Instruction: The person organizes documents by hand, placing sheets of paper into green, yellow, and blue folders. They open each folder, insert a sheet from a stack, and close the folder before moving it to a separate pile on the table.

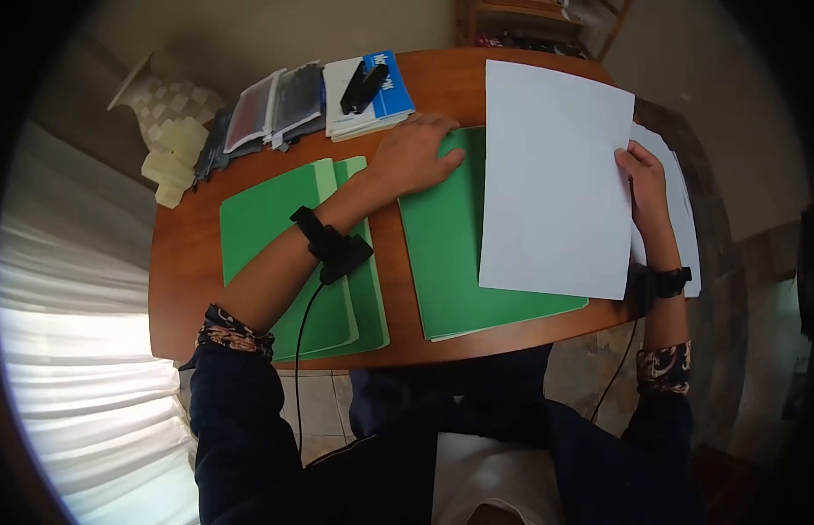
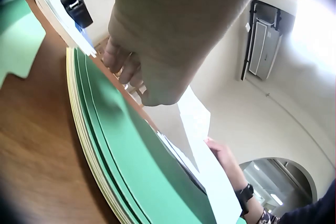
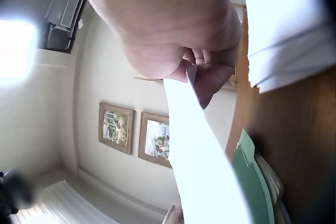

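Note:
A stack of green folders (image 1: 455, 262) lies in the middle of the wooden table (image 1: 188, 254). My left hand (image 1: 416, 156) rests flat on its top left corner, fingers straight (image 2: 118, 58). My right hand (image 1: 643, 179) pinches the right edge of a white sheet (image 1: 556, 175) and holds it over the right half of the green folders. In the right wrist view the thumb and fingers (image 3: 207, 69) clamp the sheet's edge (image 3: 202, 150). A pile of white paper (image 1: 683, 206) lies under the right hand.
More green folders (image 1: 276, 219) lie at the left under my left forearm. At the table's far edge are plastic sleeves (image 1: 276, 105), a white and blue booklet stack (image 1: 385, 101) with a black stapler (image 1: 363, 85) on it, and a lamp (image 1: 162, 96) beyond the corner.

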